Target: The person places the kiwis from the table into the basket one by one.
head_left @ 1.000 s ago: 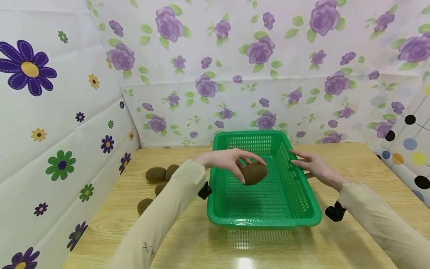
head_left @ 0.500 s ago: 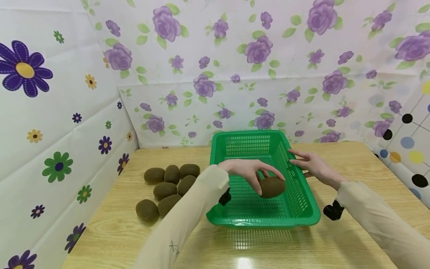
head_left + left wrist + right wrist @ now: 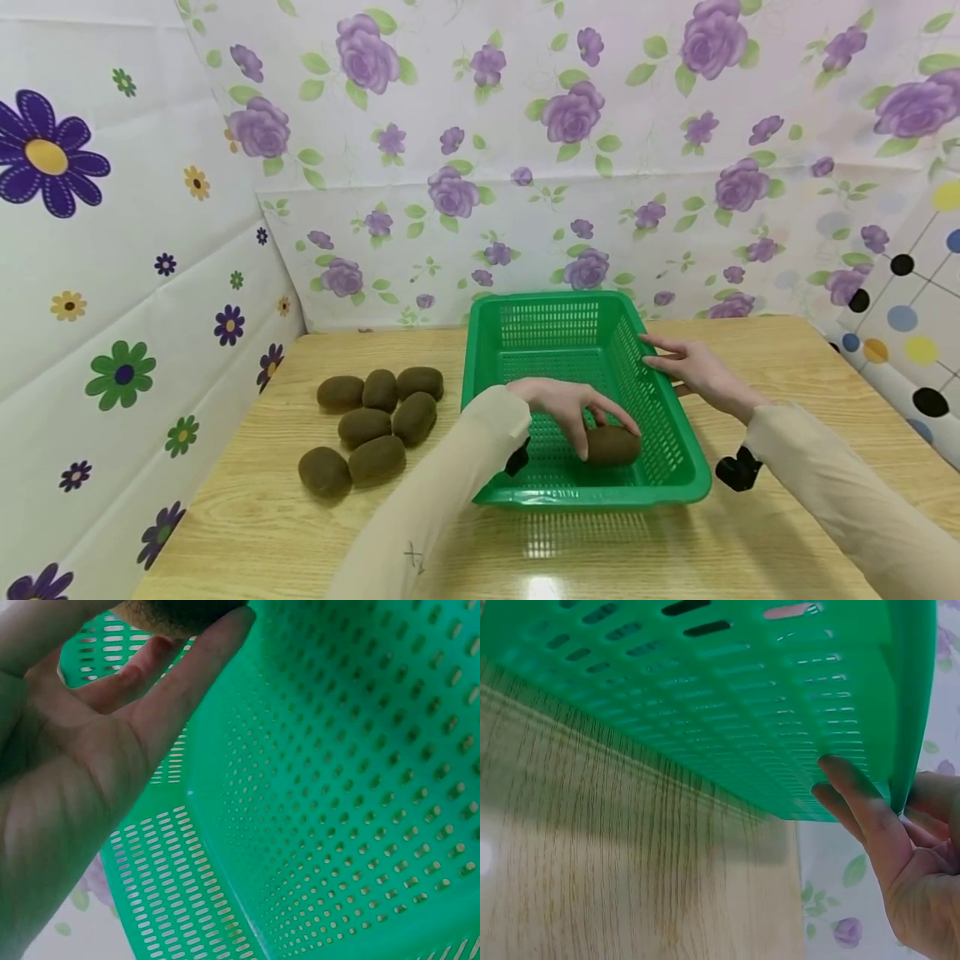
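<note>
Kiwi (image 3: 613, 447) long axis approx L-R; fingers clamped: L hand (image 3: 566, 406) on it, R hand (image 3: 699, 369) on basket (image 3: 592, 497) rim.

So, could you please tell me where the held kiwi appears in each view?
Head: the kiwi is in the lower right quarter.
Left wrist: the kiwi is at the top edge, left of centre, partly cut off.
Right wrist: it is not in this picture.
Shared landmark: the green basket, visible in all three views.
</note>
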The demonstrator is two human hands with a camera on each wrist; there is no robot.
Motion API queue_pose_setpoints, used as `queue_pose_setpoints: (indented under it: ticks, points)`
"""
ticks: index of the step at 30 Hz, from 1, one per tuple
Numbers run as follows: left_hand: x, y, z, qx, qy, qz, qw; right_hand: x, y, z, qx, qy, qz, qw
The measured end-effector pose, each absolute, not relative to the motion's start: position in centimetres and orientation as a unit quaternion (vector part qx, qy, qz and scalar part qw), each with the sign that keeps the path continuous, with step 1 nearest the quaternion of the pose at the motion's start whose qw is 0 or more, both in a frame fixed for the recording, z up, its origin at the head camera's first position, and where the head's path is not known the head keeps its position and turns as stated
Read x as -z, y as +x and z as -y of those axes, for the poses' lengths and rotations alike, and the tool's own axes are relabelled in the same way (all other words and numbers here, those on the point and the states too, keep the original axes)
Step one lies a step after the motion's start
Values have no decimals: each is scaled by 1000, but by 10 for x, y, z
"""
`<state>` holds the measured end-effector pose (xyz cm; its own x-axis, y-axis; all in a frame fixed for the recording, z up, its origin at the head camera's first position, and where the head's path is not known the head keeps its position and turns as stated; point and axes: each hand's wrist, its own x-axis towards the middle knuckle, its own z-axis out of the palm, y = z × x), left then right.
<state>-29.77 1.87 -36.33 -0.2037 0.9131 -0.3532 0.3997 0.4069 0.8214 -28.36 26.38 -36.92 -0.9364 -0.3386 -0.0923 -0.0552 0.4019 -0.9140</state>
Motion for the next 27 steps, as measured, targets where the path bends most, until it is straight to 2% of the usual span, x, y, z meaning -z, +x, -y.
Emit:
queue_pose_setpoints:
  ticks: [9, 27]
  points:
    - [376, -300, -22, -285, 435, -719, 462, 367, -282, -261, 522, -118, -835, 127]
    - [384, -299, -26, -260, 467, -731, 424, 366, -282, -259, 529, -115, -831, 128]
